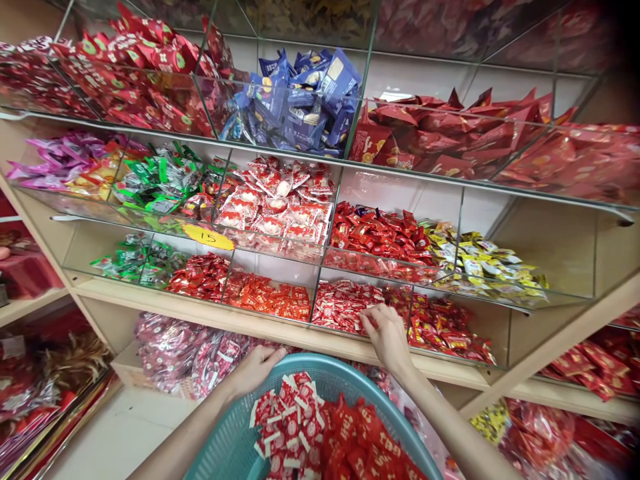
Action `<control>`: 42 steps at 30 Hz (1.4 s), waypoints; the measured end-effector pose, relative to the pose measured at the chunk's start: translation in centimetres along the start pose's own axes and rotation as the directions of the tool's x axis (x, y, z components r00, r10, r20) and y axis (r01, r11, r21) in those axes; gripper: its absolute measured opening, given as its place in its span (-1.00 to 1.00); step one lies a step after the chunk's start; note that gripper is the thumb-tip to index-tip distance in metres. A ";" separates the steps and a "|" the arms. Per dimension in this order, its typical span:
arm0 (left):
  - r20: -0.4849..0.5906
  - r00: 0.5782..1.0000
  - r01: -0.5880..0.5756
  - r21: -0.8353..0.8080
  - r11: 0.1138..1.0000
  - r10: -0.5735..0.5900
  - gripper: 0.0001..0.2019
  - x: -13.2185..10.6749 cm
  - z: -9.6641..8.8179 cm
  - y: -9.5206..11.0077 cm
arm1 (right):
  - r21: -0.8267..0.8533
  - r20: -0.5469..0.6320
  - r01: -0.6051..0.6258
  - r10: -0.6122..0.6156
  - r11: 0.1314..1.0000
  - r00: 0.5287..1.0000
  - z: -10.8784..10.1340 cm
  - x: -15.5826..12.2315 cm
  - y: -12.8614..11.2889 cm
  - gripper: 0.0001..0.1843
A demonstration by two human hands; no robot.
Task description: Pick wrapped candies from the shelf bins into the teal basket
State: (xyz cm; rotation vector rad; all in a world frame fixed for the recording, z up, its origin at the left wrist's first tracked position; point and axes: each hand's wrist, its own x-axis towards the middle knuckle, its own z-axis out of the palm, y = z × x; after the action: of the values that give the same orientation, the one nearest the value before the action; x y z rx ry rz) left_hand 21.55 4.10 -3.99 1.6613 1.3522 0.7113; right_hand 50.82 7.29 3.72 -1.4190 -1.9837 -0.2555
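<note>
A teal plastic basket [220, 427] holds small red-and-white wrapped candies [293, 423] on its left side and plain red wrapped packets [363, 440] on its right. At the basket's far left rim is my left hand [256, 368], closed on the edge with its thumb along the top; its other fingers are partly hidden. My right hand [387, 333] is over the front edge of a bottom-row bin of red-and-white candies [343, 303]. Its fingers are bent together at the candies, and what they hold, if anything, is too small to make out.
Clear-fronted bins rise in tiers, with blue packets [305, 100], large red packets [450, 133] and green-wrapped sweets [155, 177]. A yellow "15" tag [207, 236] hangs on one edge. The wooden shelf edge [200, 317] runs beyond the basket; bagged goods [175, 353] lie beneath.
</note>
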 end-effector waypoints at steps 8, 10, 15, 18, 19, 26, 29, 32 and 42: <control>-0.011 1.000 -0.012 0.024 1.000 0.012 -0.44 0.0 -0.1 0.2 | 0.101 -0.132 -0.013 0.026 0.995 0.991 -1.5 0.4 -1.0 -0.75; -0.007 1.000 -0.019 0.030 0.999 0.020 -0.45 0.1 -0.1 0.1 | 0.153 -0.143 -0.007 0.030 0.988 0.989 -2.4 0.2 -2.1 -0.76; -0.005 1.000 -0.017 0.008 1.000 0.017 -0.45 0.0 0.0 0.2 | 0.262 0.026 0.035 -0.044 0.964 0.999 -3.1 -1.8 -5.9 -0.79; 0.007 1.000 0.010 -0.011 1.000 -0.009 -0.43 -0.2 0.0 0.3 | 0.261 0.166 0.044 -0.090 0.964 0.982 -1.7 -3.6 -7.4 -0.82; 0.008 1.000 0.011 -0.015 1.000 -0.011 -0.42 -0.2 0.0 0.3 | 0.253 0.202 0.045 -0.099 0.966 0.974 -1.1 -4.2 -7.7 -0.84; -0.041 0.999 -0.013 0.027 1.000 0.014 -0.43 -0.2 0.0 0.5 | 0.222 0.339 -0.001 -0.076 0.975 0.938 2.1 -6.1 -8.1 -0.88; -0.029 1.000 -0.008 0.013 1.000 0.008 -0.44 -0.2 0.0 0.5 | 0.223 0.350 -0.020 -0.061 0.975 0.935 2.6 -6.2 -8.1 -0.87; -0.022 1.000 0.005 0.019 1.000 -0.005 -0.44 -0.2 0.0 0.3 | 0.236 0.348 -0.030 -0.056 0.971 0.936 3.2 -6.2 -8.1 -0.87; -0.025 0.999 -0.020 0.037 0.999 0.021 -0.44 0.0 0.0 0.0 | 0.247 0.363 -0.053 -0.042 0.968 0.931 4.6 -5.8 -8.5 -0.86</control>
State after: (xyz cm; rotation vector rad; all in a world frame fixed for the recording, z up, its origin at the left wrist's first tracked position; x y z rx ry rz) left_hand 21.52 4.15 -4.01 1.7028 1.3757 0.7260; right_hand 42.36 1.94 -1.45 -1.3777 -2.2124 0.2807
